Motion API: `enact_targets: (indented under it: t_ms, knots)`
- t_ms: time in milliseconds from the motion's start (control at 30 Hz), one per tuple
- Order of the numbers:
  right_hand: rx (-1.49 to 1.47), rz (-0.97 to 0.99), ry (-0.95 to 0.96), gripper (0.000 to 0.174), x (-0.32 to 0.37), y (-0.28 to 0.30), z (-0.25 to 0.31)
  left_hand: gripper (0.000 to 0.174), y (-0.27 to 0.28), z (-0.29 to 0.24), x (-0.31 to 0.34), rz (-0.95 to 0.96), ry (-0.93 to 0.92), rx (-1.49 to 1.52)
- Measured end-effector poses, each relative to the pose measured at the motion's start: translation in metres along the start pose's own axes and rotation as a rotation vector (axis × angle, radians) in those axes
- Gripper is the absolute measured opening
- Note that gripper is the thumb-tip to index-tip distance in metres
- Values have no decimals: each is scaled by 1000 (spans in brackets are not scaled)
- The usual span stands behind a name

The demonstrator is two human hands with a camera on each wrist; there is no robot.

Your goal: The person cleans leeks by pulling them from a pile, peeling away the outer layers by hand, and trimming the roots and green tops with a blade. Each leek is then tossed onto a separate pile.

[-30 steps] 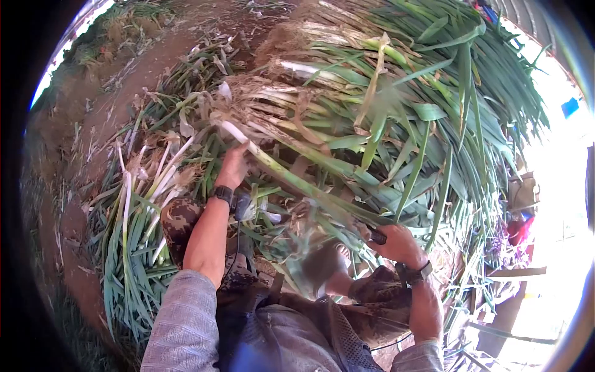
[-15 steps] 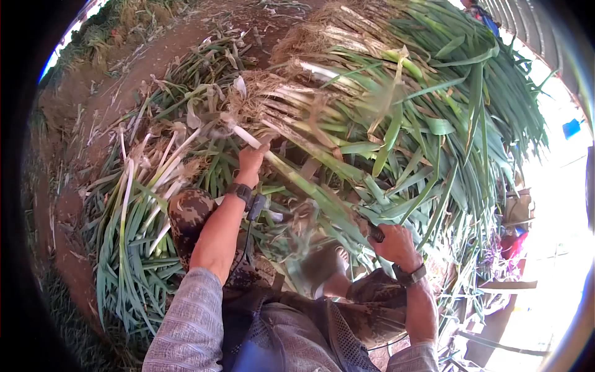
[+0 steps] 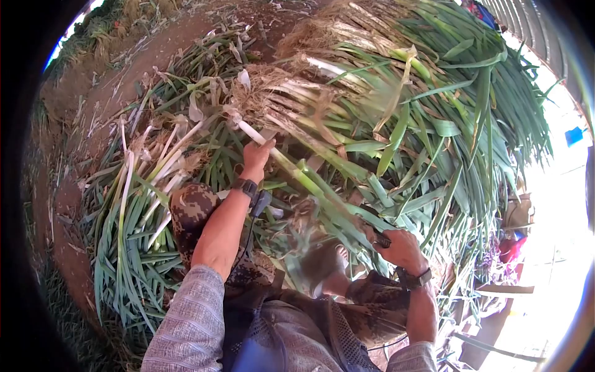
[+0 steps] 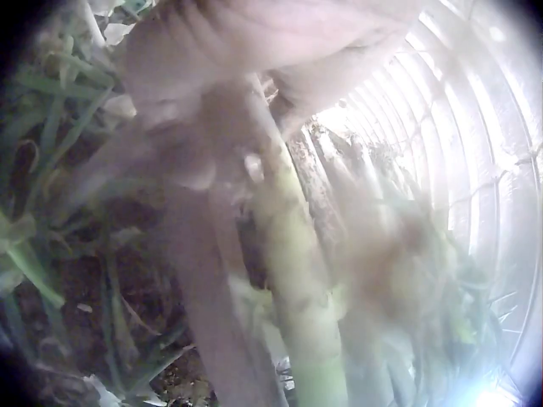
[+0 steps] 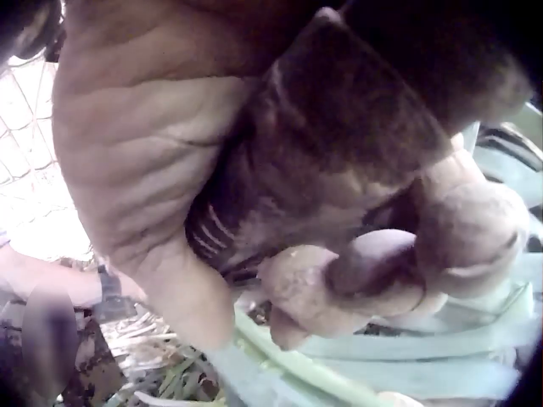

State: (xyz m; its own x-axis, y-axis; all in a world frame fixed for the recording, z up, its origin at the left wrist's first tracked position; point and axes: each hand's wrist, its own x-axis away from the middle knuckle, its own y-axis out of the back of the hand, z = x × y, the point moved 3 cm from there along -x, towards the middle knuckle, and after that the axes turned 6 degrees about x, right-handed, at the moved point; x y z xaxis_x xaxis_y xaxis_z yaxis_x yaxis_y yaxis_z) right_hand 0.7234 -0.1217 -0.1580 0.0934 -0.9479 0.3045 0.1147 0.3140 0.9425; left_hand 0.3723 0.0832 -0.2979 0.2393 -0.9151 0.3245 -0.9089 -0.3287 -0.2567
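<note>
A large green onion slants across the head view, its white root end at the upper left. My left hand grips it just below the white part; the left wrist view shows the pale stalk running down from under the fingers. Lower right, my right hand holds a dark-handled tool near the leafy end. Close up, fingers and thumb wrap round this dark handle. The tool's working end blends into the leaves, so I cannot tell its kind.
A big heap of green onions with roots fills the upper right. A smaller bunch with white stems lies at the left by the camouflage-clad knee. Trimmings cover the ground near the foot. Ribbed sheeting curves behind the heap.
The left hand has shifted right and slightly up, still gripping the green onion. The right hand stays near its place with the tool. The whole head view has shifted slightly.
</note>
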Motion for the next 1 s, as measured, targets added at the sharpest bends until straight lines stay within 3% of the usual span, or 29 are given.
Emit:
enact_targets:
  t_ms: [233, 333, 433, 533, 600, 700, 800, 867, 1000]
  knots:
    - [-31, -13, 29, 36, -20, -18, 9, 24, 1, 15, -12, -34, 21, 19]
    - [-12, -30, 123, 38, -42, -22, 22, 24, 1, 6, -8, -21, -82, -12]
    - [-24, -11, 136, 41, -60, -26, 33, 26, 3, 7, -4, 7, 18, 22]
    - [-19, -62, 164, 42, -74, -28, 42, 30, 5, 14, -15, 35, -82, 59]
    - [-27, -90, 165, 44, -80, -15, 56, 33, 4, 15, -11, 21, 89, 87]
    - [-140, -32, 132, 45, -82, 6, 78, 42, -6, -13, 19, -2, 125, 61]
    - [-55, -58, 192, 46, -96, -7, 79, 46, -5, -5, 11, 14, 177, 156]
    - [-61, 92, 74, 44, -99, 2, 88, 48, -2, 0, 9, 69, 173, 159]
    - [-106, 50, 89, 41, -102, 5, 98, 47, -3, 7, 15, 110, 186, 201]
